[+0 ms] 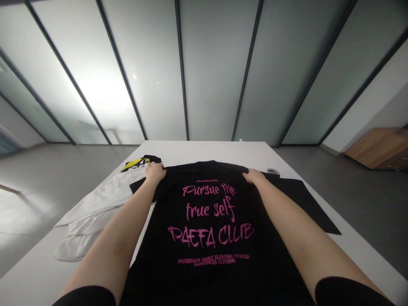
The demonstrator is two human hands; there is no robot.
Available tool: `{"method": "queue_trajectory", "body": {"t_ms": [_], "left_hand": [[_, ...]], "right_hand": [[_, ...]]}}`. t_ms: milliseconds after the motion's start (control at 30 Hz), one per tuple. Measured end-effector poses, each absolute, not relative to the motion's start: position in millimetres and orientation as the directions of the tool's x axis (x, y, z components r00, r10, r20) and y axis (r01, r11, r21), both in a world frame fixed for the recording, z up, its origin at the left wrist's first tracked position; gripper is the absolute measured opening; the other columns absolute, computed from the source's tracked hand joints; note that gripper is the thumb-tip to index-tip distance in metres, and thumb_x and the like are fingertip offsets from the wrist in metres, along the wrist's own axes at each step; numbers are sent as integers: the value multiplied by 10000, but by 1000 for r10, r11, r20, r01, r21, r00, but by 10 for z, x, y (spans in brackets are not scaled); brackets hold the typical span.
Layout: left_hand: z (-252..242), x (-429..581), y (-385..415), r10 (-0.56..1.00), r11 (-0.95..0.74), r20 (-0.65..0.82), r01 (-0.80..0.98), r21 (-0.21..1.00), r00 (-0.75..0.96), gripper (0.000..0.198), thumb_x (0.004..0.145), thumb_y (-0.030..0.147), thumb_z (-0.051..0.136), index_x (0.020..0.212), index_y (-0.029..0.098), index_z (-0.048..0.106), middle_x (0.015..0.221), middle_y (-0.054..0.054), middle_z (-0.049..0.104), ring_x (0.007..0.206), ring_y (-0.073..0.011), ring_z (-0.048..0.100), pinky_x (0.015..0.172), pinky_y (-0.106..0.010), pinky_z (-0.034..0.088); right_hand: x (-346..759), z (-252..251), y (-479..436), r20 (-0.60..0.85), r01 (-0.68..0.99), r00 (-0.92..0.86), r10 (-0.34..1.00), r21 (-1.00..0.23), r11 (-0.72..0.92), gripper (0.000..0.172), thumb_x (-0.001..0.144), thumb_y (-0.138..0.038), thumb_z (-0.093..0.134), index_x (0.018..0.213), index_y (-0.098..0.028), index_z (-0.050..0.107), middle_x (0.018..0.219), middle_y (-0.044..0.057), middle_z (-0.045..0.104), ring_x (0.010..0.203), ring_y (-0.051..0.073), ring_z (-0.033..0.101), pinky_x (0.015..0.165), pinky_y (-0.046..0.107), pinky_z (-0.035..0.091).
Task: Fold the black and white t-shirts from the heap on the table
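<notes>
A black T-shirt (207, 238) with pink lettering lies spread flat on the white table (207, 149), its collar end away from me. My left hand (154, 172) rests on the shirt's far left shoulder, fingers curled over the cloth edge. My right hand (253, 175) presses on the far right shoulder, its fingers bent down onto the fabric. Both arms stretch out over the shirt.
A crumpled white garment (92, 212) lies on the table's left side. Behind it sits a folded black and yellow garment (140, 162). A small round grey thing (273, 171) lies beyond the right sleeve. Frosted glass panels stand behind the table; a wooden cabinet (379, 148) is at far right.
</notes>
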State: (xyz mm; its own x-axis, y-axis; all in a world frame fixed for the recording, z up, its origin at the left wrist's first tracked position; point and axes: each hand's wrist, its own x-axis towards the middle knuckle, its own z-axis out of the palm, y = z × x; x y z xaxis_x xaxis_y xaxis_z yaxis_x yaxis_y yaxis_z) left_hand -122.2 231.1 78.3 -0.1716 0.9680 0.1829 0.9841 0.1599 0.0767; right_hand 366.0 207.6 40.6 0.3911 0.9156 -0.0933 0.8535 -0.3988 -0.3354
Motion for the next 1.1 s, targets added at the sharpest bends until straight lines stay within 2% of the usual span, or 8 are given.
{"method": "queue_trajectory", "body": {"t_ms": [67,133,267,400,500,600,767,1100], "left_hand": [[847,-1208,2353,967,165,179,980,110,-183,338,923,364,636,1198,233,783,1351,-175,695,1311,-386,597,1069,-478,501],[909,-1197,2407,968,176,157,974,144,-198,310,931,327,623,1165,207,788,1269,-176,740,1204,-364,674,1002,-451,540],[1001,-1208,2540,961,207,146,962,179,-234,321,977,279,538,1151,162,780,1182,-192,773,1111,-347,727,937,-423,559],[942,-1154,2555,962,201,146,959,198,-231,429,997,254,492,1372,176,685,1282,-192,748,1205,-342,700,1006,-434,539],[755,-943,2367,969,148,172,972,183,-180,550,974,305,571,1516,212,572,1475,-195,646,1408,-385,563,1146,-526,450],[495,-610,2030,950,-24,311,988,151,-25,527,1011,330,536,1527,226,560,1660,-163,472,1570,-366,362,1269,-549,300],[148,-260,1429,963,-240,169,952,188,209,523,1056,480,488,1523,261,574,1668,-129,471,1582,-368,348,1282,-580,261],[108,-541,763,951,-307,87,931,196,295,569,1061,491,478,1593,294,504,1708,-89,420,1606,-327,320,1300,-529,267]], "right_hand": [[3692,397,2105,-143,841,382,913,-355,-408,252,982,-306,628,1146,-153,743,827,88,795,758,227,757,754,317,574],[3699,407,2128,-129,835,380,916,-378,-399,234,1021,-273,547,1110,-169,736,840,71,802,714,193,744,722,287,566],[3659,434,2156,11,856,380,925,-383,-347,350,1076,-266,422,1314,-161,656,1178,134,789,1021,215,748,901,317,553],[3488,382,2098,70,898,326,943,-335,-285,529,1045,-363,518,1538,-170,515,1470,195,640,1343,327,606,1096,450,475],[3217,294,1969,95,924,282,955,-293,-244,552,1040,-395,526,1560,-211,514,1630,177,488,1527,407,395,1216,590,323],[2857,194,1773,145,954,196,970,-255,-154,525,1072,-404,460,1560,-225,532,1697,137,405,1600,406,259,1273,603,208],[2437,68,1366,71,976,31,997,-217,-15,544,1095,-479,402,1584,-273,519,1705,123,408,1592,372,309,1277,580,220],[2556,73,702,7,983,-26,1000,-183,27,605,1104,-512,355,1663,-289,411,1752,94,329,1614,369,272,1295,532,211]]}}
